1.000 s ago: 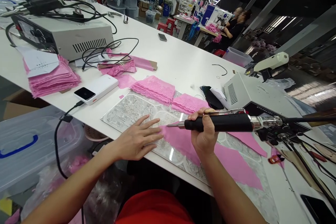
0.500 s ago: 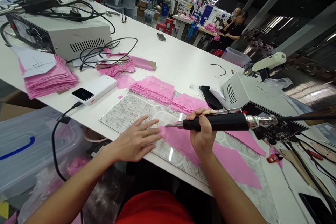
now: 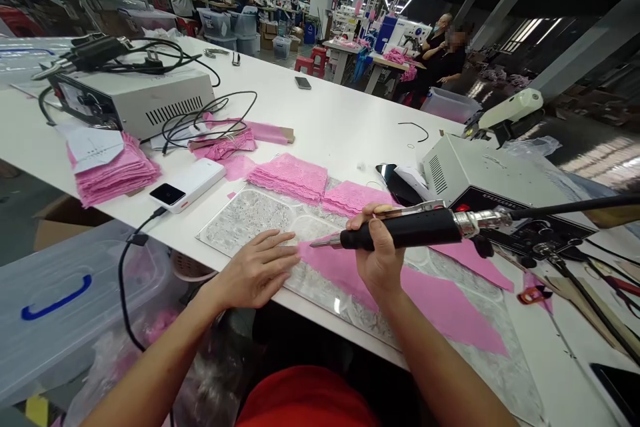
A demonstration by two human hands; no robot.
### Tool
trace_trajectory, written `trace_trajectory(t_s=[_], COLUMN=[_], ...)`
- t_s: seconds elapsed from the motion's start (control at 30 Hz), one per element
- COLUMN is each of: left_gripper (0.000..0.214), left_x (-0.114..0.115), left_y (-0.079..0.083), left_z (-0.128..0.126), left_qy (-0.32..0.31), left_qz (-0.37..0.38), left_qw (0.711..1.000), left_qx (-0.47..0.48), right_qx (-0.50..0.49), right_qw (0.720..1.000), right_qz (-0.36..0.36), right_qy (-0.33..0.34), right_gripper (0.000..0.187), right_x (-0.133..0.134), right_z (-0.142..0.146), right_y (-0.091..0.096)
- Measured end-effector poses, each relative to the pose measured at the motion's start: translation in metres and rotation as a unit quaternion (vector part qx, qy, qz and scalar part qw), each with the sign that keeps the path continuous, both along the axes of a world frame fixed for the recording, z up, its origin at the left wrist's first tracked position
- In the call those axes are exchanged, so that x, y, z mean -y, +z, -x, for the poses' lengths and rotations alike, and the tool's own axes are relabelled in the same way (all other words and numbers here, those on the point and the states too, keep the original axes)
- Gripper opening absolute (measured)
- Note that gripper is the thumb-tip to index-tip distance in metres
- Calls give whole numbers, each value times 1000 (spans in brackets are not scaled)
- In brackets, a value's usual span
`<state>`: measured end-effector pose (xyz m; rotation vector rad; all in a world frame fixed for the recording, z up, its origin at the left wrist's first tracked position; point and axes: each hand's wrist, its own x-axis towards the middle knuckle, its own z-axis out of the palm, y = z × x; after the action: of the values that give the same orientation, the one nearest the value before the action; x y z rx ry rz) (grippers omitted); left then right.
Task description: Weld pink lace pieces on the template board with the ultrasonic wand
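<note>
In my right hand point(image 3: 383, 253) is a corded hand tool point(image 3: 425, 233) with a thick black grip and a narrow metal tip. The thumb and fingers wrap round the grip, and the tip points left, at the left end of a flat pink fabric piece point(image 3: 440, 300). My left hand point(image 3: 260, 270) lies palm down with fingers stretched out, its fingertips at that same end of the fabric. Beneath is a grey marble-patterned board point(image 3: 245, 213). Two stacks of pink lace pieces, a left stack point(image 3: 290, 177) and a right stack point(image 3: 353, 197), rest along its far edge.
A grey control box point(image 3: 490, 173) stands at right, another box point(image 3: 165, 100) at far left. Nearby are a pink stack under paper point(image 3: 115, 170), a white power bank point(image 3: 195, 183), loose cables point(image 3: 200, 120) and a phone point(image 3: 303, 83). A lidded clear bin point(image 3: 75, 300) sits below left.
The tool tip has shifted slightly left over the fabric's end. My left hand has drawn back a little, its fingers closer together. The camera view has tilted slightly.
</note>
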<state>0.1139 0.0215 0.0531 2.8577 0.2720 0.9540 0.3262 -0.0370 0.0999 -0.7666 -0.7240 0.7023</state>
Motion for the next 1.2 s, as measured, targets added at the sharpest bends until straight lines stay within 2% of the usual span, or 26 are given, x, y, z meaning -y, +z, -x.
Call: trace_trajectory(t_s=[0.13, 0.33, 0.43, 0.53, 0.7, 0.8, 0.93, 1.1, 1.2], left_gripper=[34, 35, 37, 36, 27, 27, 31, 33, 34], left_x=[-3, -12, -3, 25, 78, 95, 99, 89, 85], left_y=[0, -5, -3, 6, 11, 7, 3, 2, 0], left_z=[1, -2, -21, -57, -126, -152, -169, -182, -187], left_qy=[10, 41, 64, 40, -1, -1, -4, 9, 8], left_qz=[-8, -1, 6, 7, -9, 1, 9, 21, 27], left_qw=[1000, 998, 994, 996, 1000, 1000, 997, 996, 994], left_qx=[6, 51, 83, 79, 24, -21, -70, -90, -103], right_qx=[2, 17, 17, 4, -31, -35, -16, -39, -72], right_qw=[999, 989, 982, 980, 982, 985, 986, 969, 963], right_qz=[-12, -6, 12, 19, -12, -25, -31, -36, -28], right_qy=[-46, -149, -186, -197, -188, -165, -166, -242, -260], right_gripper=[16, 21, 22, 19, 18, 18, 18, 22, 24], right_x=[7, 46, 72, 87, 81, 73, 73, 88, 94], right_z=[-18, -88, -122, -144, -150, -145, -151, -179, -187], right_y=[15, 32, 28, 17, 6, 7, 12, 18, 18])
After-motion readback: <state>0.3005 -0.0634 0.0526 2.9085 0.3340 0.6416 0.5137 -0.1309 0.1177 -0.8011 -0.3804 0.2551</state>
